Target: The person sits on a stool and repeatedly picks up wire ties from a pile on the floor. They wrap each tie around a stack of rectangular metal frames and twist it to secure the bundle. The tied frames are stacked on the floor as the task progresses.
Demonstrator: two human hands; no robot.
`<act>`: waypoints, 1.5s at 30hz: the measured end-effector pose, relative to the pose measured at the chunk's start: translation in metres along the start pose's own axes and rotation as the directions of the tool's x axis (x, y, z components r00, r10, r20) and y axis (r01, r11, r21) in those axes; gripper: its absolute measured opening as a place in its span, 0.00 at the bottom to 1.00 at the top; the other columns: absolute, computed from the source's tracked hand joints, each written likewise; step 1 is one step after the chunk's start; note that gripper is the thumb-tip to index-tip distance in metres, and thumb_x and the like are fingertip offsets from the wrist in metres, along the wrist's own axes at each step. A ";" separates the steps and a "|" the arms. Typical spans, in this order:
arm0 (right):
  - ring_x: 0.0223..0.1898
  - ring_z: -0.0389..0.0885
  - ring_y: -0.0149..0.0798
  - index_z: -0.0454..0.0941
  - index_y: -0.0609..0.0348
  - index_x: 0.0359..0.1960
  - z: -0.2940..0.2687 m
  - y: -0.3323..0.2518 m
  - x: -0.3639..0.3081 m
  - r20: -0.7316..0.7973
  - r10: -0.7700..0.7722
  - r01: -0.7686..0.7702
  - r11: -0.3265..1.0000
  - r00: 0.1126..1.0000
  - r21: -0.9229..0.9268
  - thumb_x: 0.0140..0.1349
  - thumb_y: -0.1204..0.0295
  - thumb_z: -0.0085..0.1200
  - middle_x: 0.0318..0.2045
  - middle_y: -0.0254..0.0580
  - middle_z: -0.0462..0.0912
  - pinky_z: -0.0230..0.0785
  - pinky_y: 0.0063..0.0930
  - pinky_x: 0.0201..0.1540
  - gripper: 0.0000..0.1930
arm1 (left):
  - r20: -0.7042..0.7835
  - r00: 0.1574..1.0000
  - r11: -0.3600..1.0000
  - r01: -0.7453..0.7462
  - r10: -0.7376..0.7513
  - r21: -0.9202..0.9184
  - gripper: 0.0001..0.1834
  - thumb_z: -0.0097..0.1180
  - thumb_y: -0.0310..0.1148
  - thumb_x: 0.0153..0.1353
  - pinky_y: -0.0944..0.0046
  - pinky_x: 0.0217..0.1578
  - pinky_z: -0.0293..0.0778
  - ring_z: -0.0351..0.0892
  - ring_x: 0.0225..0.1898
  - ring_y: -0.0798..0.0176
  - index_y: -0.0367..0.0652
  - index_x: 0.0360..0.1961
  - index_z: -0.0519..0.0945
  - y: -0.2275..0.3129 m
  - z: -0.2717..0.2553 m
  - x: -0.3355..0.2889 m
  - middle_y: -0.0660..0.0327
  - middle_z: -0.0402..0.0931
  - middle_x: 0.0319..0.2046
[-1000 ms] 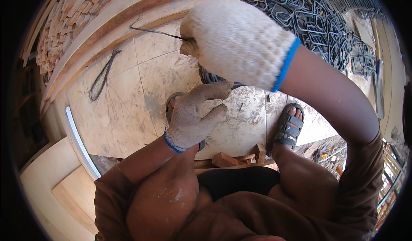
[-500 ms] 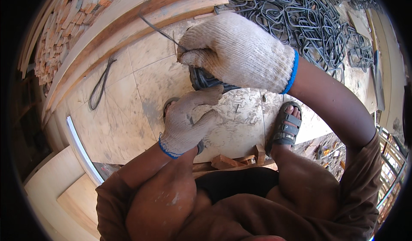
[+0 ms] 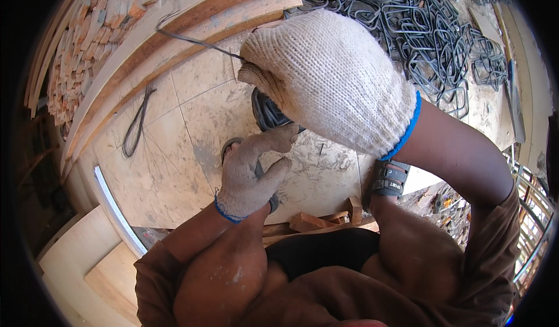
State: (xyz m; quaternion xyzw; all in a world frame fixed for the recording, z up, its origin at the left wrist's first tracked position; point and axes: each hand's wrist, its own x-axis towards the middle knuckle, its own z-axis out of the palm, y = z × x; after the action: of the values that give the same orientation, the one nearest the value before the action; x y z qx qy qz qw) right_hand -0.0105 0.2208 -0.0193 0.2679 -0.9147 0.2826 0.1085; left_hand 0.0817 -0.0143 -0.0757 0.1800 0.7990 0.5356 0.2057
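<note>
My right hand (image 3: 329,79), in a white knitted glove with a blue cuff, is closed round a thin dark wire (image 3: 198,41). The wire's free end sticks out to the far left, over the boards. Lower and to the left, my left hand (image 3: 247,170) wears a similar dusty glove. Its thumb and fingers are apart with nothing seen between them. Just beyond its fingertips lies a bundle of dark bent steel bars (image 3: 268,110) on the floor. My right hand hides much of that bundle.
A large heap of bent steel stirrups (image 3: 434,47) covers the far right. Long boards (image 3: 145,65) curve along the far left, with stacked bricks (image 3: 96,24) behind. A looped wire bundle (image 3: 135,129) lies on the tiles. Wood offcuts (image 3: 314,221) sit between my feet.
My right hand has risen closer to the camera and turned, so the wire now points more to the left. My left hand has shifted slightly down, away from the bundle.
</note>
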 end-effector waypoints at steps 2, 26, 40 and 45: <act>0.36 0.92 0.55 0.92 0.57 0.41 0.001 -0.001 0.002 -0.035 -0.024 0.024 1.000 0.999 -0.012 0.60 0.68 0.67 0.32 0.54 0.90 0.86 0.50 0.39 0.10 | 0.015 1.000 0.998 0.018 -0.018 -0.052 0.15 0.67 0.17 0.65 0.58 0.67 0.77 0.85 0.65 0.55 0.38 0.52 0.84 0.004 0.000 0.001 0.49 0.85 0.62; 0.35 0.89 0.58 0.87 0.52 0.41 -0.005 0.008 -0.005 0.095 0.038 -0.030 0.996 0.995 -0.085 0.71 0.55 0.63 0.29 0.49 0.87 0.82 0.50 0.38 0.14 | 0.007 1.000 0.991 0.007 -0.006 -0.132 0.18 0.64 0.13 0.63 0.57 0.65 0.77 0.82 0.68 0.53 0.38 0.53 0.82 -0.002 0.002 0.003 0.47 0.83 0.64; 0.37 0.91 0.58 0.90 0.55 0.39 0.022 0.000 0.007 0.219 0.020 -0.055 0.986 0.976 0.156 0.69 0.59 0.64 0.31 0.53 0.89 0.84 0.53 0.44 0.13 | 0.008 1.000 0.992 -0.010 0.009 0.124 0.16 0.69 0.21 0.63 0.62 0.46 0.82 0.86 0.45 0.63 0.40 0.52 0.85 0.004 -0.004 0.002 0.54 0.86 0.57; 0.36 0.91 0.52 0.93 0.56 0.40 0.034 0.003 0.025 0.235 0.080 -0.141 0.956 0.969 0.258 0.63 0.61 0.74 0.32 0.48 0.91 0.84 0.44 0.43 0.12 | 0.036 0.998 0.999 -0.043 0.043 -0.004 0.19 0.64 0.17 0.64 0.58 0.64 0.77 0.84 0.64 0.55 0.37 0.56 0.82 0.002 -0.001 0.006 0.48 0.84 0.62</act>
State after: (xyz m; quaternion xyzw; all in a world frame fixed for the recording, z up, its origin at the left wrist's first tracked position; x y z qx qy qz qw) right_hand -0.0342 0.1928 -0.0395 0.2583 -0.8869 0.3798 -0.0485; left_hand 0.0765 -0.0114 -0.0740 0.2064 0.7903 0.5378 0.2088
